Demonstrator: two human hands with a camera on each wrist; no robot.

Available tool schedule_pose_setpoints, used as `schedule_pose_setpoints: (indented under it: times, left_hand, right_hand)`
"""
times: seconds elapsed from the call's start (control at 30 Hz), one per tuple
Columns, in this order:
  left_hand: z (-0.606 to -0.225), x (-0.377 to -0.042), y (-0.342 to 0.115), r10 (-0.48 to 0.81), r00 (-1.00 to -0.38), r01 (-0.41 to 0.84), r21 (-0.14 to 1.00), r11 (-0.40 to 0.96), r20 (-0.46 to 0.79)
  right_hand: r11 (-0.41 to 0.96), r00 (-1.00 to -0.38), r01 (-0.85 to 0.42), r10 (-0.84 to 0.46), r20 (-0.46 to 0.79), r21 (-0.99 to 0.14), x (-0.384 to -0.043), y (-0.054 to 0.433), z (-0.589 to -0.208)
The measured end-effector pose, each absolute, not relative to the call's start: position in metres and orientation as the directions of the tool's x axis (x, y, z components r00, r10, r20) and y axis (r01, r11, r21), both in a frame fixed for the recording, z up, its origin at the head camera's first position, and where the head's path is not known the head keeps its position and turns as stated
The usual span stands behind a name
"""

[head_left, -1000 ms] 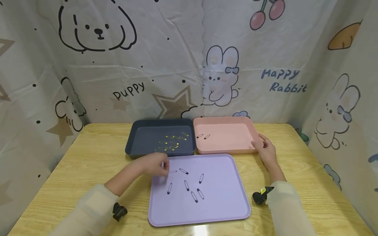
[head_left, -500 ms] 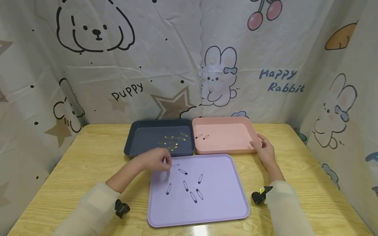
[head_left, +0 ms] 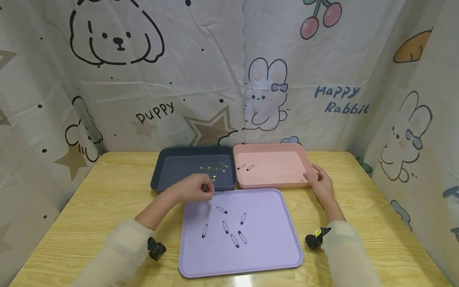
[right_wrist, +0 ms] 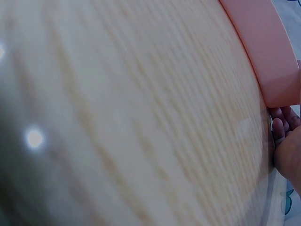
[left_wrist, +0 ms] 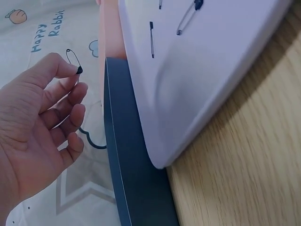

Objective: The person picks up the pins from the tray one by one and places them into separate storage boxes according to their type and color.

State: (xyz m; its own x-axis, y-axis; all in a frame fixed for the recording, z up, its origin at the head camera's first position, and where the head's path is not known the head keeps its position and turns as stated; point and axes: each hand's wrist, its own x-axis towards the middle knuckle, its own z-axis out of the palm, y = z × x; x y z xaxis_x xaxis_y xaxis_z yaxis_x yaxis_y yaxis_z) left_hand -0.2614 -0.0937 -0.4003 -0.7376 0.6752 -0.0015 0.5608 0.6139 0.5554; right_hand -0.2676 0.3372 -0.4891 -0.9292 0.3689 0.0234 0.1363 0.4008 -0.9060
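Note:
My left hand (head_left: 193,188) pinches a black-ended safety pin (left_wrist: 79,70) between thumb and forefinger. It hovers over the seam where the lilac tray (head_left: 269,251) meets the dark blue tray (head_left: 173,165). Several black-ended safety pins (head_left: 225,227) lie spread on the lilac tray. Yellow safety pins (head_left: 216,169) lie in the dark blue tray, some hidden behind the left hand. Two black-ended safety pins (head_left: 250,167) rest at the left side of the pink tray (head_left: 279,167). My right hand (head_left: 322,185) grips that tray's right front corner, thumb over the rim.
The trays sit on a wood-grain table (head_left: 118,187): the dark blue and pink ones side by side at the back, the lilac one in front. A printed curtain (head_left: 215,79) hangs behind and at both sides. Each wrist wears a small black camera (head_left: 156,249).
The left hand has lifted the safety pin from the lilac tray's upper left area and moved right and slightly back with it. The right hand stays at the pink tray's corner.

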Motion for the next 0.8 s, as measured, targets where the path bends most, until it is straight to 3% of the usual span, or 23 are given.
schedule_pose_setpoints:
  times: [0.8]
  left_hand:
    - [-0.401,-0.279,-0.060,0.619,-0.784,0.527,0.586,0.616,0.054]
  right_hand:
    - [0.398,-0.929,0.148,0.370,0.011,-0.905,-0.269,0.338,-0.491]
